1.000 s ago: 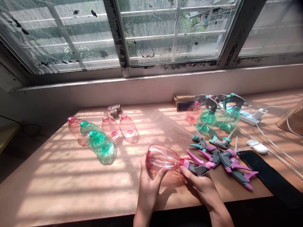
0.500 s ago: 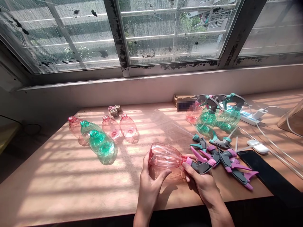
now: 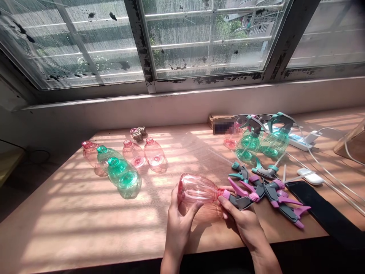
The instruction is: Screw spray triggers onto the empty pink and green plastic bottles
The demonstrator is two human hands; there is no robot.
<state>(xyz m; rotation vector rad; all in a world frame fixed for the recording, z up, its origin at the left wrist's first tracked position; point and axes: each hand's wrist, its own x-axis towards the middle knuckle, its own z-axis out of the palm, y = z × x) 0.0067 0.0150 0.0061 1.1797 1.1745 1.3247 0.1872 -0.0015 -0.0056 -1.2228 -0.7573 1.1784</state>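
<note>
A clear pink spray bottle [image 3: 198,189] lies sideways between my hands, just above the front of the table. My left hand [image 3: 181,215] is wrapped round its base end, thumb along the near side. My right hand [image 3: 239,215] grips the neck end, its thumb on the pink collar of a grey-and-pink trigger sprayer head [image 3: 241,200]. The collar sits against the bottle's red threaded neck, and some thread still shows. Beside my right hand lie several loose pink-and-grey trigger heads [image 3: 285,198] and teal-and-grey ones [image 3: 239,171].
Headless pink bottles [image 3: 154,152] and green bottles [image 3: 122,175] stand at the left. Green bottles with sprayers [image 3: 275,140] stand at the back right, near a small box [image 3: 221,123] and a power strip [image 3: 299,142]. A phone [image 3: 322,205], a white case [image 3: 310,176] and cables lie right.
The bottle's base end has shifted slightly left and down, and the bottle looks a little turned. Both hands keep their hold; everything else stays in place.
</note>
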